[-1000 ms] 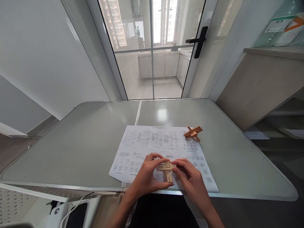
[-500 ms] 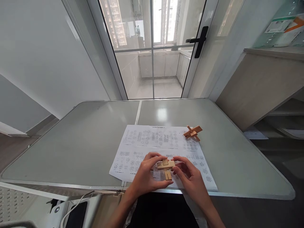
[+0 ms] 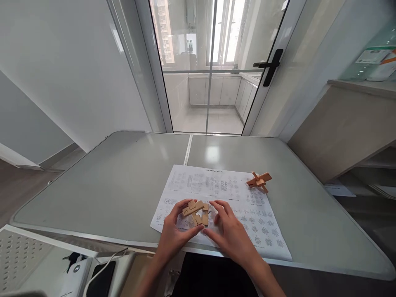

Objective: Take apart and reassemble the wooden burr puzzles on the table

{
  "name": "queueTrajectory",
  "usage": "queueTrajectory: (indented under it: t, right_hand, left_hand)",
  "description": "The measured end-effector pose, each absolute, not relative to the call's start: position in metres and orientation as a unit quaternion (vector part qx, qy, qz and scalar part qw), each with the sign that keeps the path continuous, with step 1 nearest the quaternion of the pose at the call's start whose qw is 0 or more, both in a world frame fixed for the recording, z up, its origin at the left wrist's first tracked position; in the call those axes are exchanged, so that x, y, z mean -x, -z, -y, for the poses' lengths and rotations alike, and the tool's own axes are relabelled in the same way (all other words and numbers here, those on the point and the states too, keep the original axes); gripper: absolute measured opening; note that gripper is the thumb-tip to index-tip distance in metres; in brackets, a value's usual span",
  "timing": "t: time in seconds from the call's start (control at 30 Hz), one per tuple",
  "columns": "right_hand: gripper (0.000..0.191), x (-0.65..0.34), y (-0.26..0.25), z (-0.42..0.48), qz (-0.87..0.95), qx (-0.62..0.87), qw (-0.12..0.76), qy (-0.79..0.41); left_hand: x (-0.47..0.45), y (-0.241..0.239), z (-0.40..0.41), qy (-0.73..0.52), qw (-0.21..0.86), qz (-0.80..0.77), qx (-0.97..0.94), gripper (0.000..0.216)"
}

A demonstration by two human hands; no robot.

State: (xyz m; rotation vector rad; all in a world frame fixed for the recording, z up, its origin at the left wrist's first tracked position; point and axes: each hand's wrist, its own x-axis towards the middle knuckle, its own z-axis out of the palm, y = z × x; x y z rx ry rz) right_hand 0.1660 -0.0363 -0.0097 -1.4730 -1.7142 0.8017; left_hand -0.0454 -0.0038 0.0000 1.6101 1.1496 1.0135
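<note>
A cluster of light wooden puzzle pieces (image 3: 196, 212) sits over the printed instruction sheet (image 3: 247, 214) near the table's front edge. My left hand (image 3: 173, 233) curls round the cluster's left side, thumb and fingers pinching it. My right hand (image 3: 230, 233) rests just to the right, fingers spread and pointing at the pieces, thumb near them. A second, assembled wooden cross puzzle (image 3: 259, 182) stands at the sheet's far right corner, away from both hands.
The grey table (image 3: 108, 185) has a seam down its middle. Below its front left edge lie a white device with a cable (image 3: 89, 276). A glass door (image 3: 213, 66) stands behind, and a wooden shelf unit (image 3: 346, 119) at the right.
The camera turned left. The wooden pieces shifted left and tilted, now looking looser; my right hand came off them and opened, while my left kept its hold.
</note>
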Motion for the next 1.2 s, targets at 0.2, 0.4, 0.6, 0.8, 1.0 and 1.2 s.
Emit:
queueTrajectory:
  t: [0.2,0.4,0.6,0.8,1.0,1.2]
  right_hand:
    - [0.052,-0.154,0.005,0.022,0.660,0.560,0.365,-0.344]
    - [0.056,-0.169,-0.006,0.031,0.455,0.449,0.427,-0.640]
    - [0.058,-0.173,-0.016,0.029,0.421,0.416,0.398,-0.701]
    - [0.058,-0.175,-0.020,0.027,0.388,0.407,0.368,-0.741]
    - [0.060,-0.180,-0.032,0.028,0.418,0.449,0.332,-0.717]
    - [0.050,-0.183,-0.038,0.028,0.448,0.441,0.312,-0.713]
  left_hand:
    - [0.049,0.002,0.005,-0.429,0.458,-0.450,-0.635,0.064]
    - [0.051,0.000,0.007,-0.416,0.442,-0.451,-0.654,0.068]
    - [0.047,-0.005,0.011,-0.382,0.426,-0.431,-0.697,0.070]
    - [0.045,-0.004,0.013,-0.388,0.409,-0.422,-0.710,0.073]
    - [0.040,-0.002,0.014,-0.390,0.364,-0.401,-0.745,0.068]
    - [0.038,0.001,0.015,-0.389,0.340,-0.374,-0.770,0.070]
